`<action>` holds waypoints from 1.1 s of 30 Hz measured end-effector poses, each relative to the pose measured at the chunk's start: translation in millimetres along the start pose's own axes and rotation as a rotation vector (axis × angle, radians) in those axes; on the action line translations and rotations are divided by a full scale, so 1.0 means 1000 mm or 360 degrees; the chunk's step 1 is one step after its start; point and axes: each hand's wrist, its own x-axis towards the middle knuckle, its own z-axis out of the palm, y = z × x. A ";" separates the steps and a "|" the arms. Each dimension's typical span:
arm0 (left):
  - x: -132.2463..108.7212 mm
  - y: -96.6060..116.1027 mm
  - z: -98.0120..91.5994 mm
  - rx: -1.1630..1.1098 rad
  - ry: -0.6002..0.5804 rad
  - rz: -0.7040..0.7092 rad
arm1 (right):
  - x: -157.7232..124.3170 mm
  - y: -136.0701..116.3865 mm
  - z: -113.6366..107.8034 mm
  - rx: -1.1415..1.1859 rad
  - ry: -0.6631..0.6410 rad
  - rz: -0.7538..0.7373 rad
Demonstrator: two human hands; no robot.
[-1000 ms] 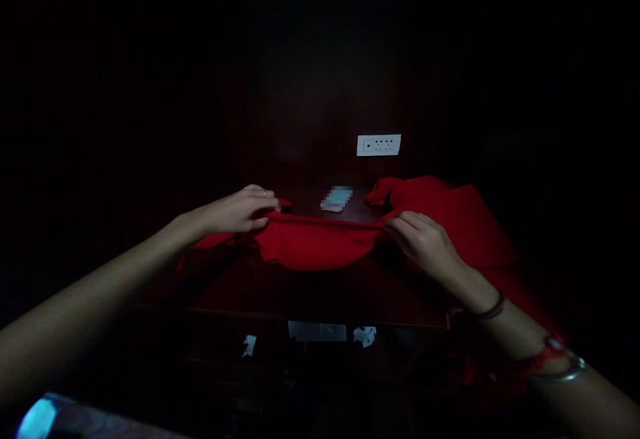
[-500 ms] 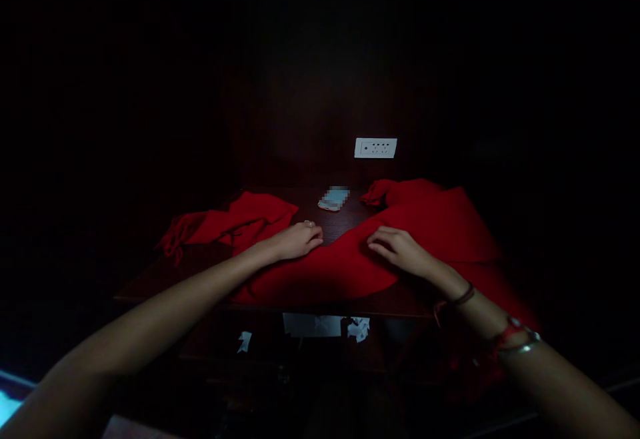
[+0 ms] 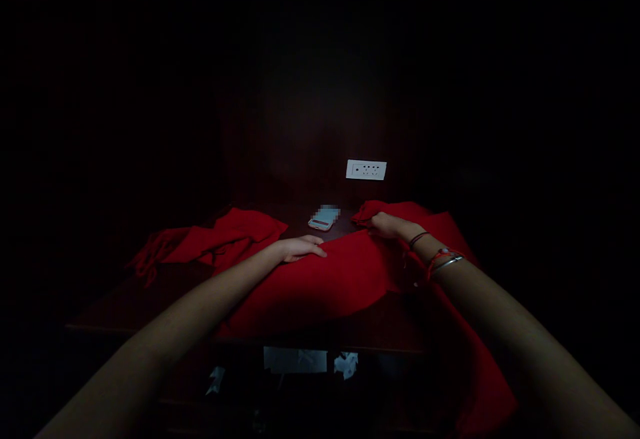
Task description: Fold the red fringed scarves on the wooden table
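A long red cloth [image 3: 310, 285] lies across a dark table [image 3: 110, 299], its fringed end bunched at the left and another part hanging over the front edge at the right. My left hand [image 3: 303, 249] rests on the cloth near the middle, palm down, fingers stretched out. Farther right, my right hand [image 3: 383, 224] is closed on the red cloth near its back right part, with the fingers partly hidden. Bracelets circle my right wrist. A phone [image 3: 324, 217] lies on the table behind the cloth, between and beyond my hands.
On the dark wall behind the table is a white socket plate [image 3: 367, 170]. Below the table's front edge, pale paper pieces [image 3: 295, 359] show in the dark. The surroundings are nearly black.
My right hand has moved back and slightly left and now grips the cloth. The cloth on the right has shifted, with a fold drawn up. My left hand's fingers have straightened. The view has tilted slightly.
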 end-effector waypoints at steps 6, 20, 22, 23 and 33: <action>0.016 0.016 -0.053 -0.0058 0.0118 0.0046 | -0.022 0.024 -0.003 0.0110 0.0271 0.0191; -0.003 -0.012 -0.096 0.0744 0.0010 -0.0293 | -0.038 0.027 0.015 -0.0308 0.0275 0.0388; -0.009 -0.013 -0.097 0.0682 0.0185 -0.0096 | -0.039 0.025 0.015 -0.0336 0.0298 0.0390; -0.011 -0.012 -0.096 0.0700 0.0293 -0.0002 | -0.040 0.022 0.014 -0.0349 0.0336 0.0405; -0.036 -0.008 0.016 0.2226 0.0382 0.0796 | -0.080 -0.091 0.018 0.0111 0.0063 -0.0445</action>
